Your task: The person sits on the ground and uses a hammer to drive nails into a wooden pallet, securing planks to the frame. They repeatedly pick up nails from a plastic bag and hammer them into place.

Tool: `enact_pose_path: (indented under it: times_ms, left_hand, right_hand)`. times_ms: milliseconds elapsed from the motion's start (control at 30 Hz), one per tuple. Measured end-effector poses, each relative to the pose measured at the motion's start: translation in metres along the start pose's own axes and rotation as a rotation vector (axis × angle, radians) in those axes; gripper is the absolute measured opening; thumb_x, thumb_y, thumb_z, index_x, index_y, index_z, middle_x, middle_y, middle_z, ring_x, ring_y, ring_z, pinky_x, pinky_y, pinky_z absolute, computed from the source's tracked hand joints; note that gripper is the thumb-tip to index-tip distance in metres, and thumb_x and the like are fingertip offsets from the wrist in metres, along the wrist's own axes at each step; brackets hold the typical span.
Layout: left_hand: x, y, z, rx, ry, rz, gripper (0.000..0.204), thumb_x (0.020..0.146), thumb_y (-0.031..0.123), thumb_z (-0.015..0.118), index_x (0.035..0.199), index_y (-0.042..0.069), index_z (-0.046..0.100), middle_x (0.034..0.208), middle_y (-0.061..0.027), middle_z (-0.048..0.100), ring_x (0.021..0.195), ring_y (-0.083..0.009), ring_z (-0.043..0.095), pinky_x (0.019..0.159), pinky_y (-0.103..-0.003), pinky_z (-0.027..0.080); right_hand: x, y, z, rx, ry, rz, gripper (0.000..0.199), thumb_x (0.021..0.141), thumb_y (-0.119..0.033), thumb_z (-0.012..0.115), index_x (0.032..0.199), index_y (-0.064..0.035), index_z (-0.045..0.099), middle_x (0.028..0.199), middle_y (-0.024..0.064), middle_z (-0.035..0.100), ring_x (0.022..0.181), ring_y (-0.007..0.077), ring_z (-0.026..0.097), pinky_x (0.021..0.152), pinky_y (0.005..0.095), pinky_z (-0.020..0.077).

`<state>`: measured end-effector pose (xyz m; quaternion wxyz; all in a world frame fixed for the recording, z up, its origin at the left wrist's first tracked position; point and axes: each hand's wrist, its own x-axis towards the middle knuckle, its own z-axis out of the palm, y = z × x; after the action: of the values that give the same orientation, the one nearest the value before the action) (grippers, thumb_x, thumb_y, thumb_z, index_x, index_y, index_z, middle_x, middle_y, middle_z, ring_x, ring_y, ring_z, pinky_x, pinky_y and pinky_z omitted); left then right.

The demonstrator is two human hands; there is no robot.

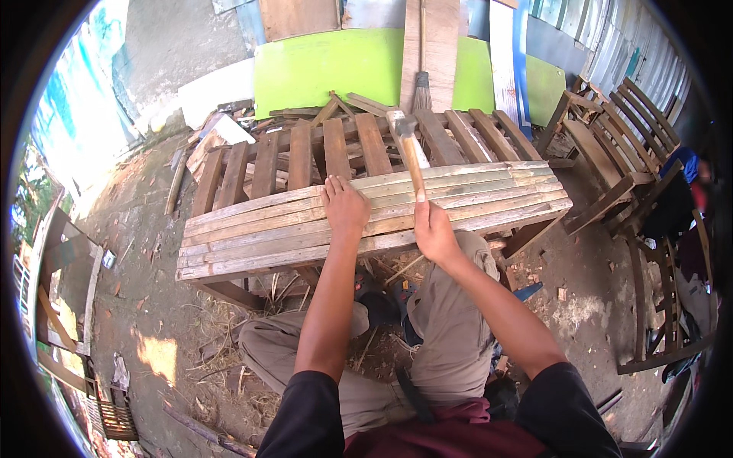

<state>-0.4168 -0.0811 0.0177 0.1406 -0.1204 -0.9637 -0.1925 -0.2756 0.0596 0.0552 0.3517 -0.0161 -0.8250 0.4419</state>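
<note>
A wooden slatted bench [252, 252] stands in front of my knees, with weathered seat slats and darker upright back slats. My left hand [345, 204] lies flat on the seat slats, near their middle, with its fingers stretched toward the back. My right hand [437, 230] is wrapped round the lower end of a hammer [413, 160] with a pale wooden handle. The hammer points away from me, its dark head up near the back slats. Whether the head touches a slat, I cannot tell.
More slatted wooden furniture [603, 156] stands at the right, and another wooden frame [65, 305] at the left. Wood scraps [336, 107] lie behind the bench. A broom [422, 91] leans on a board by the green panel [328, 72]. Straw litters the dirt floor [153, 282].
</note>
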Motion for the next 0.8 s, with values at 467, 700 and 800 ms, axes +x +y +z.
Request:
enact_pose_path:
  times_ms: [467,700,800]
  left_hand:
    - [0.018,-0.133,-0.046,0.031,0.143,-0.043,0.049,0.102,0.025,0.045,0.140,-0.007,0.049,0.148,-0.0256,0.049,0.143,-0.0371,0.041,0.120,-0.049,0.028]
    - [0.019,-0.165,-0.064,-0.117,0.109,0.165,0.031,0.101,0.018,0.047,0.114,-0.004,0.065,0.116,-0.0251,0.065,0.116,-0.0423,0.056,0.107,-0.051,0.040]
    - [0.020,-0.161,-0.063,-0.148,0.141,0.159,0.029,0.097,0.014,0.048,0.111,-0.004,0.066,0.115,-0.0259,0.065,0.113,-0.0428,0.057,0.106,-0.051,0.040]
  right_hand:
    - [0.016,-0.058,0.022,0.358,-0.566,0.752,0.048,0.106,-0.047,0.049,0.097,0.0004,0.054,0.068,-0.0003,0.045,0.049,0.0086,0.042,0.043,0.0290,0.0378]
    - [0.072,-0.047,0.097,0.409,-0.744,0.645,0.041,0.106,-0.034,0.053,0.103,0.0069,0.059,0.073,0.0049,0.055,0.055,0.0142,0.052,0.051,0.0348,0.0496]
    - [0.095,-0.033,0.119,0.456,-0.851,0.691,0.041,0.107,-0.033,0.050,0.108,0.0072,0.057,0.078,0.0060,0.055,0.056,0.0144,0.053,0.052,0.0341,0.0519]
